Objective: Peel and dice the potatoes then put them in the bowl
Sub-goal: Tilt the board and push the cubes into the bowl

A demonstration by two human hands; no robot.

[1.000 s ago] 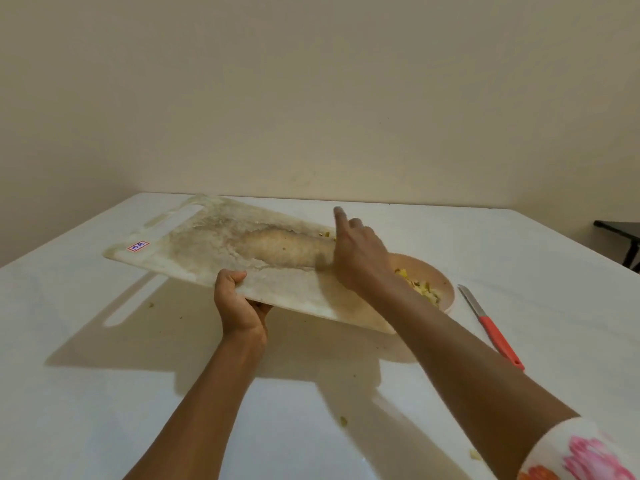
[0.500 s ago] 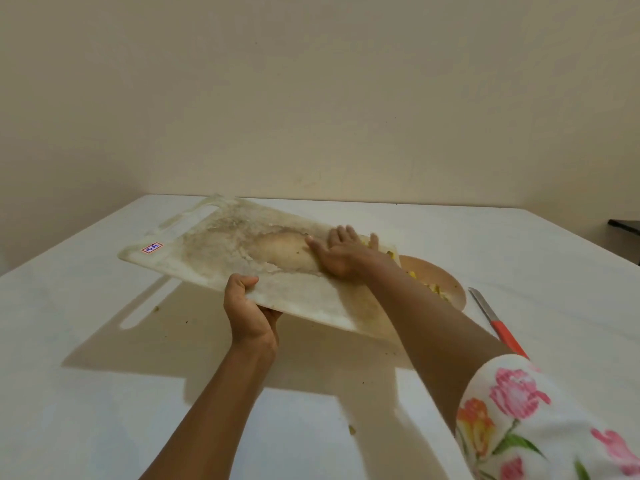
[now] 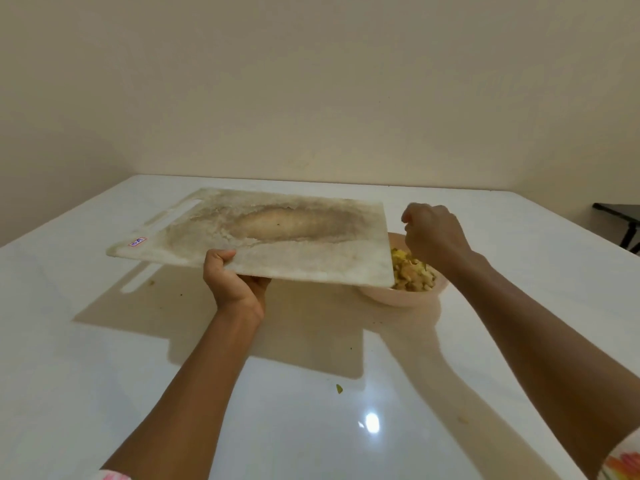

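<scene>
My left hand [image 3: 235, 282] grips the near edge of a stained white cutting board [image 3: 263, 237] and holds it lifted above the table, its right end over a pink bowl [image 3: 405, 296]. The bowl holds a heap of yellow diced potato [image 3: 412, 270]. My right hand [image 3: 433, 233] hovers over the bowl beside the board's right edge, fingers curled, with nothing visible in it. The board's top shows no potato pieces.
The white glossy table [image 3: 104, 358] carries a few small scraps, one green bit [image 3: 338, 388] near the front. A dark piece of furniture [image 3: 620, 220] stands at the far right by the wall. The knife is out of sight.
My right hand swept along the board toward the bowl and has come off its right edge, now curled above the bowl. The board is held flatter than before.
</scene>
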